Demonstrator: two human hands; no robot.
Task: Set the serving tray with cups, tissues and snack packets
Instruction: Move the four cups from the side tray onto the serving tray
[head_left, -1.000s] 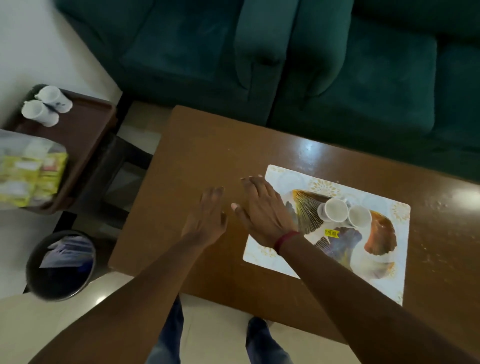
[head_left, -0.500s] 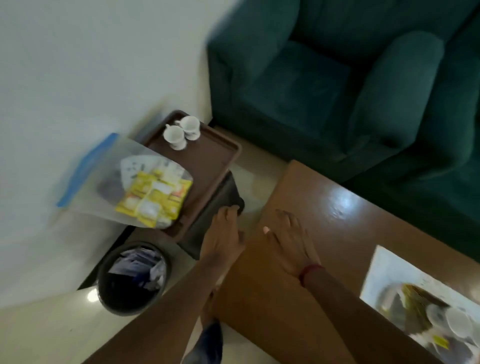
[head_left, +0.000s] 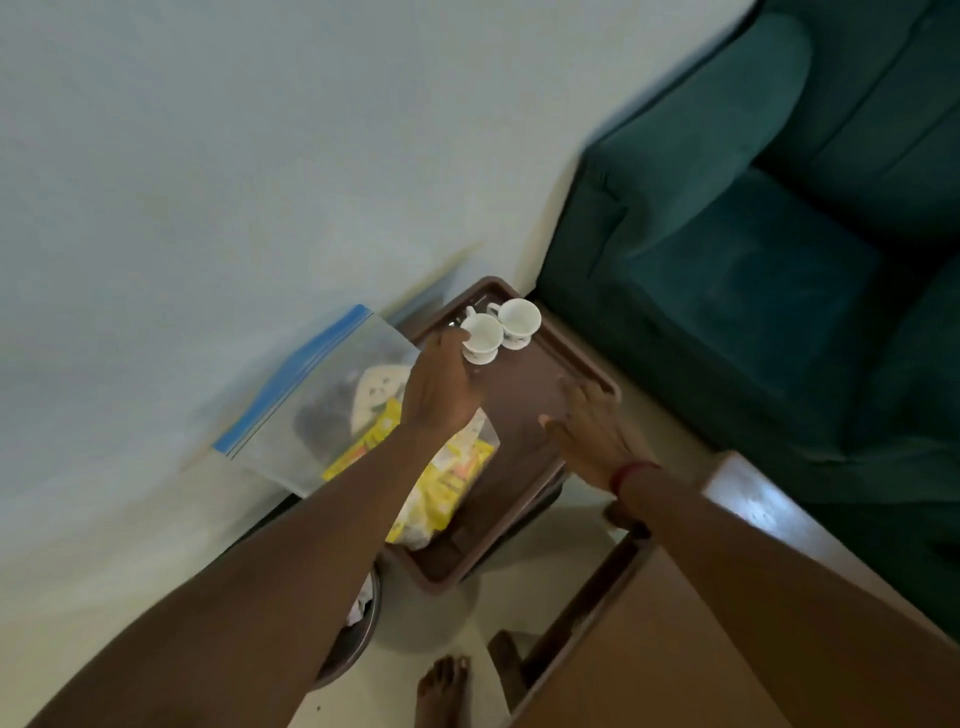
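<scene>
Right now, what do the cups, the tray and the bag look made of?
Cups: probably glazed ceramic; glossy white, small printed motif near the base, moulded handles.
Tray: likely moulded plastic; even brown, dull sheen, rounded raised rim. Wood cannot be ruled out.
Bag: thin clear plastic film; the yellow packets show through it, and a blue zip strip runs along its mouth.
</scene>
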